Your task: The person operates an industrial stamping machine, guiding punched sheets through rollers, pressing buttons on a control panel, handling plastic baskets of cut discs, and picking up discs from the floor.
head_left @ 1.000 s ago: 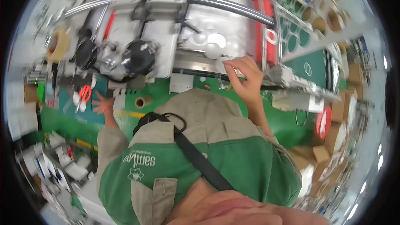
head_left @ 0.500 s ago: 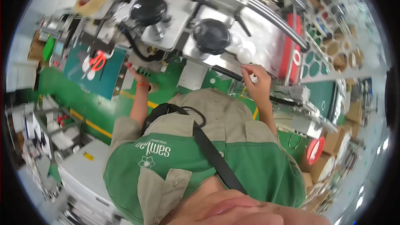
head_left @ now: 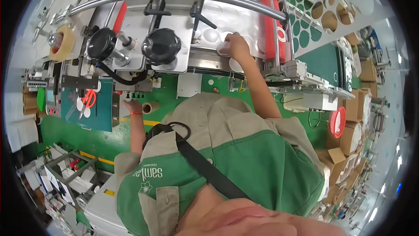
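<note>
My right hand (head_left: 238, 47) reaches over the machine's metal plate, its fingers bent down and pressed together at the edge of a white round disc (head_left: 222, 51). A further white disc (head_left: 235, 65) lies partly under the wrist, at the plate's front edge. Behind the fingers, other pale round shapes (head_left: 210, 35) sit on the plate; I cannot tell discs from recesses there. Lower and to the left, my left hand (head_left: 132, 106), with an orange band at its wrist, holds nothing, fingers stretched out beside a row of small dark buttons (head_left: 131, 95) under the machine.
Two black knobs (head_left: 161, 46) stand left of the plate, and a red roller (head_left: 271, 26) borders its right. Metal rails (head_left: 238, 1) cross behind. A perforated white sheet (head_left: 331, 28) hangs at the right. Orange scissors (head_left: 90, 98) rest on a green mat (head_left: 102, 116).
My right hand has moved from the plate's front edge farther in, onto the discs. The left hand stays by the buttons. The whole view has shifted and turned.
</note>
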Demonstrator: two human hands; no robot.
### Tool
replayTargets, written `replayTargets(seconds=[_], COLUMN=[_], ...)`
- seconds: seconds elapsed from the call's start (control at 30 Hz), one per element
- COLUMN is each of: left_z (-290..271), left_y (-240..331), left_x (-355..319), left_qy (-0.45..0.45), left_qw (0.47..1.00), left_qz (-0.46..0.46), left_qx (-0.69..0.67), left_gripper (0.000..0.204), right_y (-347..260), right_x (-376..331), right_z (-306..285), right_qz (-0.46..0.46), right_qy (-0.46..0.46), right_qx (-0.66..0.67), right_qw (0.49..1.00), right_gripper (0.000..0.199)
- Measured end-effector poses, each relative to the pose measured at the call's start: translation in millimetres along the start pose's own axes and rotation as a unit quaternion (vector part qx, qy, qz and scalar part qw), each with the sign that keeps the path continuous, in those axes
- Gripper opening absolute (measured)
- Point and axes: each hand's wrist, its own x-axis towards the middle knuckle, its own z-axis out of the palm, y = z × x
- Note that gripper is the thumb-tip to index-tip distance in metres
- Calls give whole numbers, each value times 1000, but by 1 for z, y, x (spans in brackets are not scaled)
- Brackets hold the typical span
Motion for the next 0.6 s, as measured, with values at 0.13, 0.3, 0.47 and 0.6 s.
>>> replayTargets(seconds=[0.13, 0.3, 0.47, 0.6], left_z=[-32, -32, 14, 67], left_y=[-43, -54, -93, -123], left_x=[-4, -39, -69, -79], left_qy=[84, -210, -423, -450], left_qw=[978, 830, 688, 574], left_qz=[4, -167, -55, -108], left_qx=[190, 489, 587, 675], left_gripper=[72, 54, 53, 48], right_y=[13, 30, 37, 46], right_x=[-17, -49, -51, -58], right_z=[-13, -15, -12, -8], right_qz=[14, 43, 44, 31], right_qy=[-69, -114, -51, -35], right_qx=[165, 64, 50, 36], right_qw=[984, 990, 996, 998], right_gripper=[42, 49, 44, 34])
